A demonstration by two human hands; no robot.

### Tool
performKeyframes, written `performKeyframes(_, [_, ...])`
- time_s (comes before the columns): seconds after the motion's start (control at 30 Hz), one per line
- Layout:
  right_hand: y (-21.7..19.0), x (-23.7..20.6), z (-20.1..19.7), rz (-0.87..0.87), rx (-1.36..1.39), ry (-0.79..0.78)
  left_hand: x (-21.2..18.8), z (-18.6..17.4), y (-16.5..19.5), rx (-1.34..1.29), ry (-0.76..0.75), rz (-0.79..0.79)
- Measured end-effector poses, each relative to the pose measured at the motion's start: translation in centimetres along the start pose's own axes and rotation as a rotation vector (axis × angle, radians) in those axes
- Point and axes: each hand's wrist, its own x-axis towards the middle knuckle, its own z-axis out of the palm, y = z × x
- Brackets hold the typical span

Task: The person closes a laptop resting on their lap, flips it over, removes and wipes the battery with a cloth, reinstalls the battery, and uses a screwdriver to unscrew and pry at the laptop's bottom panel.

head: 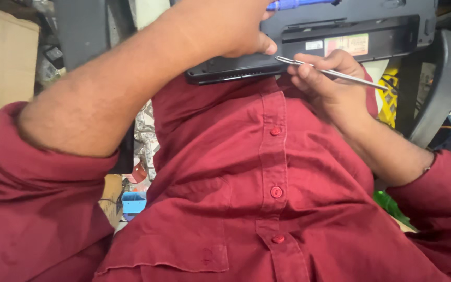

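Maroon shirt (225, 209) fills most of the view, your buttoned front and both rolled sleeves. Above it sits the black plastic device (340, 36), underside up, resting against your chest near the top edge, with a pale label and a long slot on its back. Your left hand (225, 26) comes across from the left and presses down on the device's lower edge, thumb tip on the rim, fingers curled over the casing; a blue pen-like handle (298, 4) shows just past it, can't tell if that hand grips it. Your right hand (324, 78) is clenched round a thin metal rod tool (335, 73), pinched between thumb and fingers, tip touching the device's lower edge just beside the left thumb. Dark chair armrest (444, 89) at right, cardboard box (14, 57) far left, small blue box (133, 202) low down on the floor
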Motion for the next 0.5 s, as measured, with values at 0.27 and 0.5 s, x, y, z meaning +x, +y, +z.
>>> performKeyframes(0.27, [0.0, -0.2, -0.1, 0.146, 0.207, 0.064, -0.4, -0.2, 0.3, -0.017, 0.010, -0.010])
performKeyframes(0.5, [-0.7, -0.7, -0.3, 0.087, 0.370, 0.064, -0.7, -1.0, 0.7, -0.059, 0.070, 0.042])
